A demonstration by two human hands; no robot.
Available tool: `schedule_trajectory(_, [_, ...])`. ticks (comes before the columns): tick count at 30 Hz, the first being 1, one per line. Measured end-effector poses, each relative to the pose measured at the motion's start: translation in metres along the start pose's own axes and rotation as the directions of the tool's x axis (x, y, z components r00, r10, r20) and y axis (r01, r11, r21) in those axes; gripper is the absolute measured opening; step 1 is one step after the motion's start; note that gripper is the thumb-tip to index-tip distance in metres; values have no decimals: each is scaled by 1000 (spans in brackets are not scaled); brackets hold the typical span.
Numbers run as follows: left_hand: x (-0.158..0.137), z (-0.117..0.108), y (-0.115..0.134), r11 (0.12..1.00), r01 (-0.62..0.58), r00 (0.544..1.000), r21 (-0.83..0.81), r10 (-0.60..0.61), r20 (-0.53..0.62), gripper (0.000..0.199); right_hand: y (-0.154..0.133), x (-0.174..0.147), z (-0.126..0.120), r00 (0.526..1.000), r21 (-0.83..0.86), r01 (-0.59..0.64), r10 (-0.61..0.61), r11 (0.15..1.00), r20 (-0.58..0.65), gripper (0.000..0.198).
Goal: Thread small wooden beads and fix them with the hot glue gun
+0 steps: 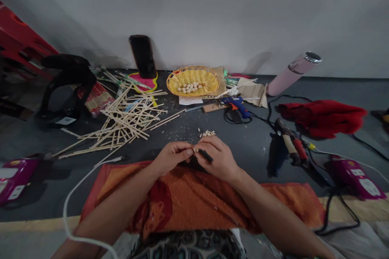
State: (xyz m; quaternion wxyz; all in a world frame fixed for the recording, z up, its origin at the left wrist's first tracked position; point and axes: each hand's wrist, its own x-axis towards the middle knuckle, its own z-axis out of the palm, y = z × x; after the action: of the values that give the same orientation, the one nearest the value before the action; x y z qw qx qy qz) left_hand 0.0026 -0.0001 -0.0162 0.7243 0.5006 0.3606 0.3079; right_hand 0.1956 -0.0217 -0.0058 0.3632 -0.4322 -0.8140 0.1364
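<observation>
Over the orange towel point(194, 202), my two hands meet at the fingertips. My left hand point(173, 157) pinches a small pale piece point(195, 150), probably wood. My right hand point(221, 161) is closed around a small tool with a black handle point(206, 155); its working end is hidden by the fingers. Just beyond my hands lies a little heap of short pale wooden pieces point(207, 133), with crumbs scattered about it. Farther back, a yellow woven basket point(174, 84) holds several knobbly pale clusters point(191, 88).
Thin wooden sticks point(127, 123) spread in a loose pile at left. A phone point(142, 57) leans on the wall. A blue glue gun point(240, 108), pliers point(287, 139), red cloth point(323, 117), pink flask point(288, 75) and purple power strip point(357, 178) are at right, among cords.
</observation>
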Motion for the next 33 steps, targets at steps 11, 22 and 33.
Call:
schedule_trajectory(11, [0, -1, -2, 997, 71, 997, -39, -72, -15, 21, 1, -2, 1, 998, 59, 30, -33, 998, 46, 18])
schedule_trajectory(22, [-1, 0, -1, 995, 86, 996, -40, -86, 2, 22, 1, 0, 2, 999, 128, -20, 15, 992, 35, 16])
schedule_trajectory(33, [1, -2, -2, 998, 64, 998, 1, -64, 12, 23, 3, -1, 5, 999, 64, 5, -8, 998, 50, 15])
